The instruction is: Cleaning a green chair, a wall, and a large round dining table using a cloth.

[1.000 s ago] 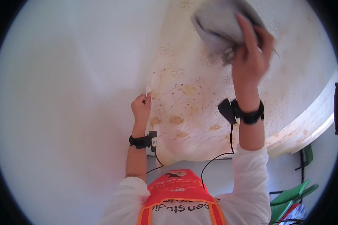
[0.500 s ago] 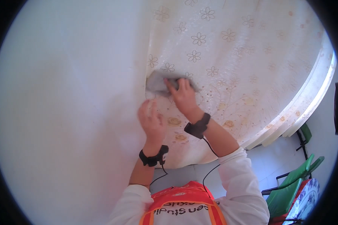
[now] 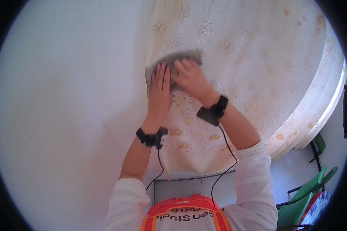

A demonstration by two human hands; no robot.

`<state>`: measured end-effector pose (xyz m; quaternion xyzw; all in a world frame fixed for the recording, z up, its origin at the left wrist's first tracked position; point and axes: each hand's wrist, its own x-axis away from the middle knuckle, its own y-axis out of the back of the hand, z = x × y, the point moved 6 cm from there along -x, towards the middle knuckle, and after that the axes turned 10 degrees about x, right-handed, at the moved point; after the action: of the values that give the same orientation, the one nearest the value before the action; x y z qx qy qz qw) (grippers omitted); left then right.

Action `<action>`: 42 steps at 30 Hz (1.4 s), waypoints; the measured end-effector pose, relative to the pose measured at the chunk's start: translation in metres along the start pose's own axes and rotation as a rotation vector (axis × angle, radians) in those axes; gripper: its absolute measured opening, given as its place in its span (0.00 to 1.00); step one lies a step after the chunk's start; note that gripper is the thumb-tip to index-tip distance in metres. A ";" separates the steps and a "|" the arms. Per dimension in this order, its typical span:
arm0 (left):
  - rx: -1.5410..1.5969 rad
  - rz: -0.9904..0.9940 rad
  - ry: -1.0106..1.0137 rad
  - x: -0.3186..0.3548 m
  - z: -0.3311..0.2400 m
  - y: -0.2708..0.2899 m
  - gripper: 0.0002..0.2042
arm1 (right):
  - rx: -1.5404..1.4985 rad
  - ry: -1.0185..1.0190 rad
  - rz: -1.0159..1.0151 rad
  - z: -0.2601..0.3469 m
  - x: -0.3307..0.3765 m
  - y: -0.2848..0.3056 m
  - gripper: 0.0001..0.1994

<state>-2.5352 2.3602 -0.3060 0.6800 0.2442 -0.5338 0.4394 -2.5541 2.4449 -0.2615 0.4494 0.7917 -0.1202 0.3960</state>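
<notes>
A grey cloth [image 3: 181,55], slightly blurred, lies spread against the pale, flower-patterned fabric [image 3: 227,77], close to that fabric's left edge beside the white wall. My left hand [image 3: 160,94] rests on the cloth's left part, its fingers stretched out and flat. On the right part is my right hand [image 3: 192,81], fingers bent over the cloth and gripping it. Some of the cloth is hidden beneath both hands. Each wrist carries a black strapped device with a thin black cable, the left one [image 3: 152,137] and the right one [image 3: 214,111].
The plain white wall [image 3: 65,115] fills the left side. The patterned fabric falls in folds toward the right and ends in a hem above a grey panel [image 3: 177,190]. Green chairs [image 3: 300,196] stand at the lower right. Both cables hang below my forearms.
My left hand has moved up from beside the cloth onto it. The right hand and the cloth have shifted upward in view. The cloth now appears more bunched under both hands.
</notes>
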 end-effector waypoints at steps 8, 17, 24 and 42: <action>0.104 -0.103 -0.038 -0.079 -0.002 0.013 0.32 | -0.174 -0.203 -0.106 -0.070 -0.054 0.004 0.07; 0.046 0.173 0.192 0.095 0.022 -0.065 0.31 | -0.309 -0.122 0.198 0.047 0.093 -0.047 0.12; -0.080 0.432 0.080 0.122 0.009 -0.085 0.27 | -0.308 0.082 0.365 0.063 0.146 -0.049 0.09; 0.028 0.589 0.087 0.126 -0.054 -0.160 0.29 | -0.410 -0.549 0.149 -0.009 0.236 0.001 0.17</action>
<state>-2.5963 2.4682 -0.4764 0.7499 0.0475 -0.3569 0.5550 -2.6244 2.5961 -0.4286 0.3681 0.6283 -0.0460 0.6838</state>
